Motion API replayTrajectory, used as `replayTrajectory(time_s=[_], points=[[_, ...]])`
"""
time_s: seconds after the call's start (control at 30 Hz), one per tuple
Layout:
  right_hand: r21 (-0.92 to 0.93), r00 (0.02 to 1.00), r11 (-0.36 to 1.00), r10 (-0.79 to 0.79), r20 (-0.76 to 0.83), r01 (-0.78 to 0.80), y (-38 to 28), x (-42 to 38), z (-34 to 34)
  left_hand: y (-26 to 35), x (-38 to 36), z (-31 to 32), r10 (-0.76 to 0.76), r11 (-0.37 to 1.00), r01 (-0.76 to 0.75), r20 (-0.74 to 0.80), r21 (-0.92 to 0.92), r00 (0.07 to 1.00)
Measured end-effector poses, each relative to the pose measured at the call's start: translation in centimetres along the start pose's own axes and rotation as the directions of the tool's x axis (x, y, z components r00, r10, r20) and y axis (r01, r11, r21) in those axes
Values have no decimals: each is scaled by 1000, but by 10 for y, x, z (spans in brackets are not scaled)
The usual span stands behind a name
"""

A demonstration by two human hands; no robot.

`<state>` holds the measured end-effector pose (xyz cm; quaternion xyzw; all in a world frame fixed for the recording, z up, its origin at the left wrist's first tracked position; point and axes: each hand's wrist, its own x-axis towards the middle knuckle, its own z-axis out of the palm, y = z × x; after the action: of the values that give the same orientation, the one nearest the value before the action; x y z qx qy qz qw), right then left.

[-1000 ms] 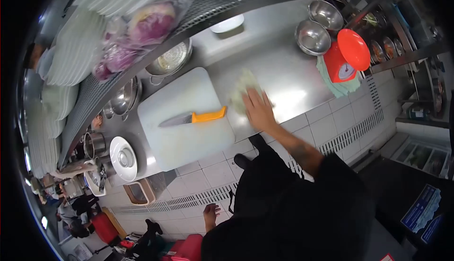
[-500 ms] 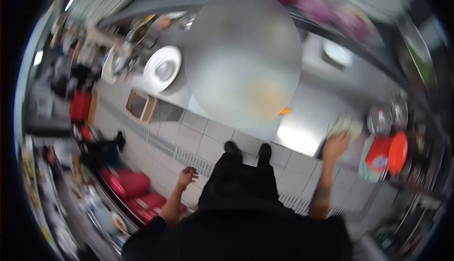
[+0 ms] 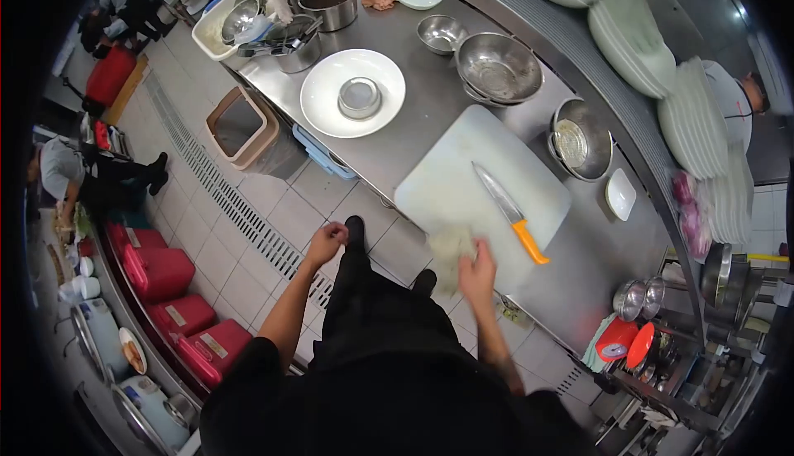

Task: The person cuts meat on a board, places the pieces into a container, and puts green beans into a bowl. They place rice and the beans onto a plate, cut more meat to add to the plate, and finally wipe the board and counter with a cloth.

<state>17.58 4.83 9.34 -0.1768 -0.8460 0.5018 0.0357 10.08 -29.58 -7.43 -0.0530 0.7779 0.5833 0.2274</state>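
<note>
- Head view: a brushed stainless-steel counter (image 3: 612,278) borders a pale tiled kitchen floor (image 3: 265,193).
- The right hand (image 3: 478,276) grasps one pale-green cloth (image 3: 452,251), blurred, at its fingers; the left hand (image 3: 327,243) hangs loosely curled, empty.
- Beyond the right grip: one white cutting board (image 3: 451,158), one orange-handled steel knife (image 3: 506,208) on it, two small white dishes (image 3: 620,195).

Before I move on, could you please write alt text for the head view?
A right hand holds a blurred cloth at the near edge of a white board bearing a knife; the left hand is over the floor. Steel bowls and a plate stand beyond.
</note>
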Motion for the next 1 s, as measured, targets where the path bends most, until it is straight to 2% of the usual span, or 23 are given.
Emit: replayTrajectory(time_s=[0.03, 0.07, 0.13, 0.17, 0.23, 0.3, 0.33, 0.4, 0.43, 0.47, 0.53, 0.57, 0.6, 0.63, 0.67, 0.7, 0.77, 0.8, 0.83, 0.9, 0.93, 0.97, 1.0], points=[[-92, 989, 986, -142, -47, 137, -21, 41, 11, 0, 15, -19, 4, 1000, -3, 13, -10, 1000], [-248, 915, 902, -388, -114, 352, -40, 83, 24, -3, 27, -40, -32, 997, 29, -33, -72, 999], [-465, 899, 808, -435, -56, 362, -73, 170, 49, -11, 34, -85, -103, 988, 92, -93, -122, 990], [-597, 924, 746, -382, -21, 295, -84, 211, 67, -33, 33, -107, -154, 977, 131, -126, -170, 980], [-726, 972, 652, -209, 106, 219, -95, 286, 106, -83, 11, -151, -282, 932, 225, -180, -283, 942], [-651, 954, 719, -59, 294, 245, -25, 368, 151, -131, -34, -185, -448, 877, 362, -263, -316, 855], [-657, 951, 715, -34, 307, 238, -24, 356, 169, -164, -65, -198, -522, 839, 417, -301, -349, 798], [-905, 997, 419, 45, -55, -69, -42, 323, 208, -207, -137, -209, -694, 708, 522, -334, -475, 638], [-851, 998, 523, -19, -58, -39, -23, 308, 217, -235, -176, -210, -773, 620, 571, -293, -537, 563], [-851, 995, 524, -97, -27, 28, -10, 279, 224, -323, -227, -224, -738, 457, 524, 23, -719, 675], [-875, 967, 469, -257, -1, 124, -9, 202, 246, -264, -274, -179, -869, 447, 413, -275, -794, 412], [-895, 956, 431, -292, -13, 119, -12, 165, 269, -327, -314, -165, -927, 344, 674, -122, -654, 354], [-868, 984, 476, -167, 68, 141, -34, 133, 288, -318, -331, -151, -958, 280, 742, -124, -609, 260], [-814, 945, 501, -277, 173, 295, -36, 105, 312, -332, -339, -135, -902, 432, 847, -124, -311, 415], [-459, 902, 798, -233, 364, 391, -52, 85, 336, -310, -337, -128, -821, 560, 828, -120, 15, 558], [-133, 875, 976, -92, 475, 174, -35, 62, 379, -328, -348, -113, -894, 441, 812, -110, -382, 434], [215, 711, 974, -99, 696, -75, -65, 31, 417, -327, -322, -99, -902, 367, 675, -68, -640, 426], [177, 565, 928, -342, 751, 328, -116, 25, 405, -319, -304, -96, -890, 358, 619, -56, -699, 452], [185, 572, 926, -351, 742, 329, -142, 25, 397, -310, -288, -95, -876, 348, 565, -45, -748, 480], [188, 430, 975, -220, 876, 117, -170, 30, 376, -291, -255, -97, -844, 329, 483, -22, -812, 537], [146, 396, 987, -161, 904, 68, -171, 41, 361, -283, -242, -99, -820, 341, 453, -25, -824, 571], [114, 374, 981, -166, 913, 157, -168, 57, 341, -275, -232, -103, -784, 383, 427, -43, -819, 620], [91, 369, 975, -163, 915, 204, -176, 76, 308, -289, -230, -106, -650, 563, 368, -122, -740, 750]])
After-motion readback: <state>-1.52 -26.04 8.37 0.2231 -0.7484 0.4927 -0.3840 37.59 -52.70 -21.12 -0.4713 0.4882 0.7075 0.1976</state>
